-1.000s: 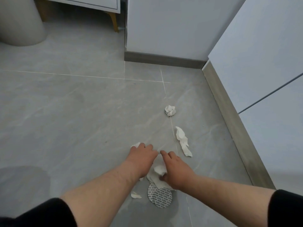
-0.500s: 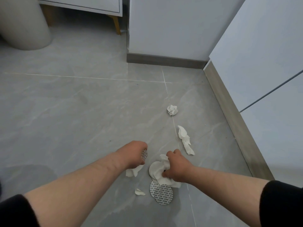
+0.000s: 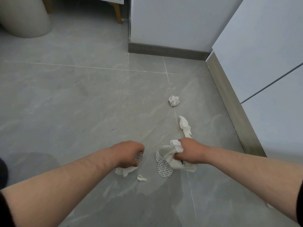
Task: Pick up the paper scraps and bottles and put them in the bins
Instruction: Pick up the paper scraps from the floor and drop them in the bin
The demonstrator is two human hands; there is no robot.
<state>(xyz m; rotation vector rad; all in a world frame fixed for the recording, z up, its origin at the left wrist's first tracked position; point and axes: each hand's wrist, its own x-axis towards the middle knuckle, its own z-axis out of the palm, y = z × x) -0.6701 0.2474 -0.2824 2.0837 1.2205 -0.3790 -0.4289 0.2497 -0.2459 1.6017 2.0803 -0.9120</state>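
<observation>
Change: a second ago your hands lay side by side, pressed on the paper; now both are curled round what they caught, and the left has drawn apart from the right.
Left hand (image 3: 129, 153): your fingers curl round a white paper scrap (image 3: 124, 171), which hangs below them; a round foil seal (image 3: 139, 158) peeks out at the fingertips.
Right hand (image 3: 190, 151): your fingers clench a tissue wad (image 3: 168, 153), which bulges out to their left.
Printed discs (image 3: 164, 168): two, overlapping, just under the wad and left of your right fingers.
Small scrap (image 3: 141, 178): on the floor (image 3: 82, 104), just below your left fingers.
Long scrap (image 3: 185, 126): on the floor just beyond your right fingers.
Crumpled ball (image 3: 174, 100): farther beyond, well apart from both hands.
Writing: rows of dark print on the seal and discs, too small to read.
</observation>
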